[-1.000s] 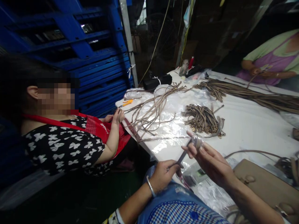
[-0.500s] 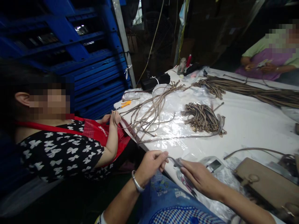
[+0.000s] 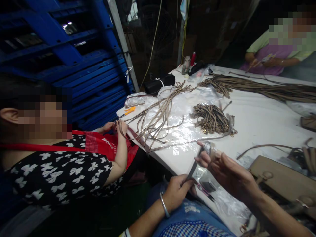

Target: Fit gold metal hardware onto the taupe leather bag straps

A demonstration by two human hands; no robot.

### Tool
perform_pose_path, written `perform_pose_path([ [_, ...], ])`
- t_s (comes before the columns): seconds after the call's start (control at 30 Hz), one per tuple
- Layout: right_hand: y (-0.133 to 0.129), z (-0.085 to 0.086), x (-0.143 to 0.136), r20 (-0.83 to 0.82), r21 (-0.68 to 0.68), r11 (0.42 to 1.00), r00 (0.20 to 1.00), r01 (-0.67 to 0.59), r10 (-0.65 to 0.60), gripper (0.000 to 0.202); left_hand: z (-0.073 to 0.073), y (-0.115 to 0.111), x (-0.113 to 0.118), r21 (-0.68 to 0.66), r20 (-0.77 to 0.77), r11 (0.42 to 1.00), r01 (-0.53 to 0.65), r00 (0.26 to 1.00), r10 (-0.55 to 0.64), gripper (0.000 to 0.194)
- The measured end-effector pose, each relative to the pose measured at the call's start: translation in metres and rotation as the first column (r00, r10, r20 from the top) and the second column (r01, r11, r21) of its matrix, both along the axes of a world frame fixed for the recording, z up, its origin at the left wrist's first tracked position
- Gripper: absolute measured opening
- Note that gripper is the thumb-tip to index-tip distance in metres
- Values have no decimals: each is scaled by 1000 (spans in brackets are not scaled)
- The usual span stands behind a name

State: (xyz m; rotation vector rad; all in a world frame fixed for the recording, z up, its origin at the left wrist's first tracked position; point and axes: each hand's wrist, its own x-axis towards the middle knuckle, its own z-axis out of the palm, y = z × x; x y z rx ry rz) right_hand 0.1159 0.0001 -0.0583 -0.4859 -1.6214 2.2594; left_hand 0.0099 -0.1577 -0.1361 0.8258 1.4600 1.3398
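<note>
My left hand, with a silver bracelet at the wrist, pinches a narrow grey-brown strap over the table's near edge. From there the strap slants up to my right hand, whose curled fingers hold its upper part. Something shiny and a tan band show around those fingers; blur hides what they are. Below my right hand, a small grey device lies partly covered among clear plastic. A beige handbag with a ring fitting sits to the right of my right forearm.
A bundle of short straps lies mid-table, and loose long straps spread to its left. More long straps stretch along the far side. A co-worker in a red apron handles straps at left; another person works far right.
My right hand has risen, lifting its end of the strap. My left hand has shifted right and lower, so the strap now slants steeply between them. The view has turned slightly.
</note>
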Motion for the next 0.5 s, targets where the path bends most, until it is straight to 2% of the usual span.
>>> perform_pose_path([
  [0.03, 1, 0, -2, 19, 162, 986, 999, 45, -48, 40, 0, -6, -2, 0, 60, 1000, 16, 998, -16, 42],
  [0.07, 1, -2, -5, 54, 342, 938, 995, 62, -86, 37, 2, -14, -5, 1, 112, 999, 34, 993, -34, 43],
  [0.1, 0, -5, -7, 90, 517, 855, 990, 46, -107, 35, 7, -22, -9, 1, 158, 999, 49, 986, -49, 45],
  [0.17, -9, -18, -11, 148, 772, 633, 986, -64, -82, 32, 20, -39, -19, 1, 230, 999, 53, 972, -52, 45],
  [0.2, -17, -27, -13, 169, 839, 530, 985, -125, -35, 34, 28, -47, -24, 1, 259, 999, 43, 965, -42, 46],
  [0.23, -26, -35, -14, 187, 875, 452, 982, -176, 19, 38, 36, -55, -31, -3, 287, 1000, 29, 958, -27, 46],
  [0.3, -48, -49, -14, 224, 895, 369, 967, -253, 118, 44, 50, -65, -45, -31, 330, 999, 9, 944, 1, 48],
  [0.33, -61, -53, -14, 234, 893, 360, 961, -271, 143, 41, 55, -69, -52, -57, 342, 998, 15, 940, 5, 48],
  [0.37, -72, -55, -13, 244, 883, 375, 959, -281, 145, 37, 59, -72, -60, -86, 347, 996, 34, 938, -2, 49],
  [0.4, -83, -54, -13, 265, 857, 421, 955, -297, 134, 33, 60, -75, -67, -113, 335, 992, 61, 942, -20, 50],
  [0.43, -94, -51, -13, 301, 807, 497, 947, -317, 115, 30, 61, -77, -75, -132, 287, 988, 80, 957, -39, 50],
  [0.5, -110, -42, -13, 412, 577, 726, 901, -374, 137, 33, 58, -82, -89, -146, 47, 989, 23, 999, -16, 46],
])
